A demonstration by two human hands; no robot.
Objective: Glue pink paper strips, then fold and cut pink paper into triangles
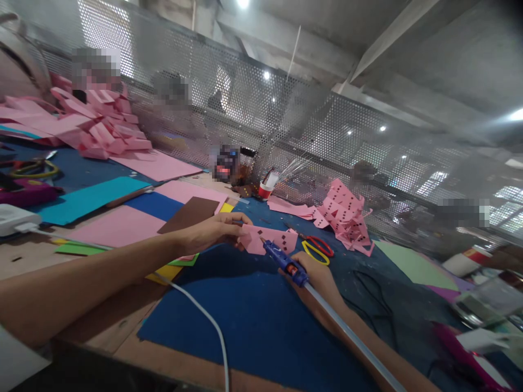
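Between thumb and fingers, my left hand (220,230) pinches the left end of a small folded pink paper piece (272,239) marked with dark diamond shapes. My right hand (316,277) is wrapped round a blue hot glue gun (286,262). The gun's tip touches or nearly touches the pink piece near one of the diamonds. A long clear glue stick (347,332) runs out of the gun's back end along my right forearm. Just beyond my right hand lie scissors (317,249) with red and yellow handles. A dark blue sheet (229,321) covers the table below both hands.
Pink strips (102,122) are heaped at the far left, and dotted pink pieces (341,215) at the back right. Coloured sheets (98,198) lie on the left. A white cable (208,310) crosses the front. A red-and-white cup (266,189) stands by the perforated metal screen (253,109).
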